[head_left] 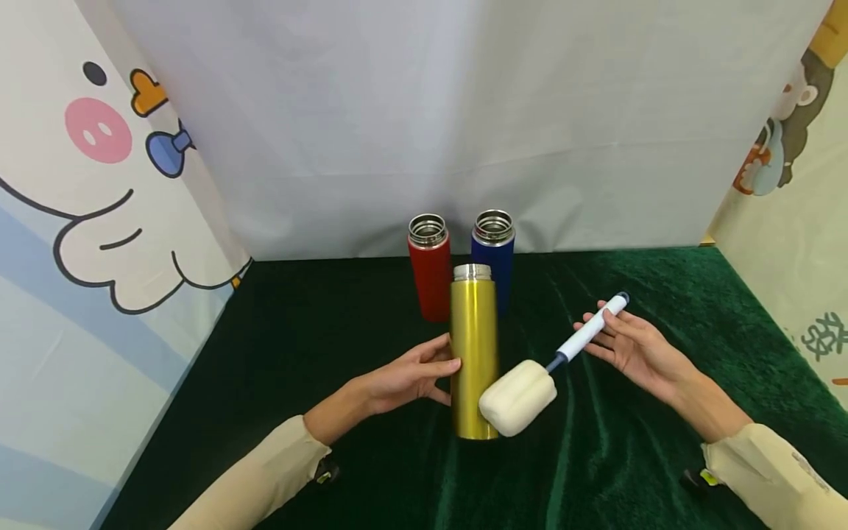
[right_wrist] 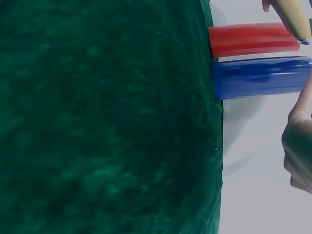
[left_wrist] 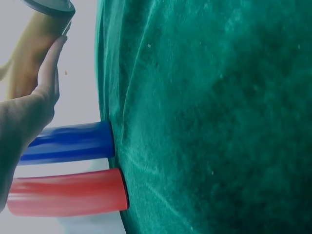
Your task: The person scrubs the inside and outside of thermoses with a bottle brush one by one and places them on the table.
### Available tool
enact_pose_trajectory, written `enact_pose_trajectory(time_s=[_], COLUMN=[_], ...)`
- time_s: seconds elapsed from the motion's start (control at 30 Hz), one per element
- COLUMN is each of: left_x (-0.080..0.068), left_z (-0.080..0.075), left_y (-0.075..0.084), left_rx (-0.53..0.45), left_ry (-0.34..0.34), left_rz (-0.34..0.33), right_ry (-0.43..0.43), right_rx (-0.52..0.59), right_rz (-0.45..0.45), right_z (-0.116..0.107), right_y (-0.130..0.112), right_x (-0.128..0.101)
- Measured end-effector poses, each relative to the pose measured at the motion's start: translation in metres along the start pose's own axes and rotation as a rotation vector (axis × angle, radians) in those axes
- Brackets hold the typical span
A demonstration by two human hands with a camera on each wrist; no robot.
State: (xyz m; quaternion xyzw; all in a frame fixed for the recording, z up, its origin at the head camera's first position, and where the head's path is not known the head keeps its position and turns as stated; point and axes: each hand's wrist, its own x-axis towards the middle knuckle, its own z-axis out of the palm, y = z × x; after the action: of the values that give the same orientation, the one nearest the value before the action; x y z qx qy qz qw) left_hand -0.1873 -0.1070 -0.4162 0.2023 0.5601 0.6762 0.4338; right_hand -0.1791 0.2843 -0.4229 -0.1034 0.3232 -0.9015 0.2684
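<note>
Left fingers (head_left: 433,345) hold gold bottle (head_left: 474,346), right fingers (head_left: 601,354) a brush (head_left: 520,397), seemingly inside cloth (head_left: 311,316) edges.

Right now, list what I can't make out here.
Head view: inner bottom of the red bottle, hidden by its walls.
Head view: part of the yellow bottle, behind the sponge.
Head view: marking on the right sleeve, too small.
Right wrist view: right hand, cut off by right edge.

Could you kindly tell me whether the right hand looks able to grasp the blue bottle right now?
Probably not yet: the right hand holds the brush, which it would likely need to put down first, though the blue bottle looks unblocked from the right.
</note>
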Motion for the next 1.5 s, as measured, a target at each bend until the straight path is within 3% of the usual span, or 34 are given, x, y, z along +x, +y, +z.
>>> enact_pose_trajectory(time_s=[0.2,0.37,0.47,0.6,0.77,1.07,1.23,1.5], left_x=[0.003,0.005,0.005,0.006,0.008,0.014,0.012,0.009], left_z=[0.007,0.009,0.009,0.007,0.007,0.008,0.011,0.014], left_y=[-0.003,-0.003,-0.002,0.0,0.002,0.0,-0.001,-0.004], left_rx=[0.003,0.005,-0.015,-0.031,-0.052,-0.067,-0.092,-0.093], left_ry=[-0.025,-0.028,-0.014,0.023,0.043,0.074,0.058,-0.025], left_rz=[-0.012,-0.027,-0.034,-0.027,0.005,0.03,0.021,0.0], right_ry=[0.068,0.053,0.047,0.077,0.098,0.044,0.042,0.034], right_rx=[0.194,0.425,0.511,0.478,0.295,0.092,0.154,0.418], right_rz=[-0.059,-0.134,-0.131,-0.102,-0.072,-0.005,-0.011,-0.054], right_z=[0.01,0.015,0.014,0.01,0.001,-0.009,-0.008,-0.002], right_y=[-0.006,-0.01,-0.011,-0.01,0.0,0.009,0.002,-0.013], right_x=[0.008,0.011,0.01,0.005,-0.006,-0.018,-0.013,-0.001])
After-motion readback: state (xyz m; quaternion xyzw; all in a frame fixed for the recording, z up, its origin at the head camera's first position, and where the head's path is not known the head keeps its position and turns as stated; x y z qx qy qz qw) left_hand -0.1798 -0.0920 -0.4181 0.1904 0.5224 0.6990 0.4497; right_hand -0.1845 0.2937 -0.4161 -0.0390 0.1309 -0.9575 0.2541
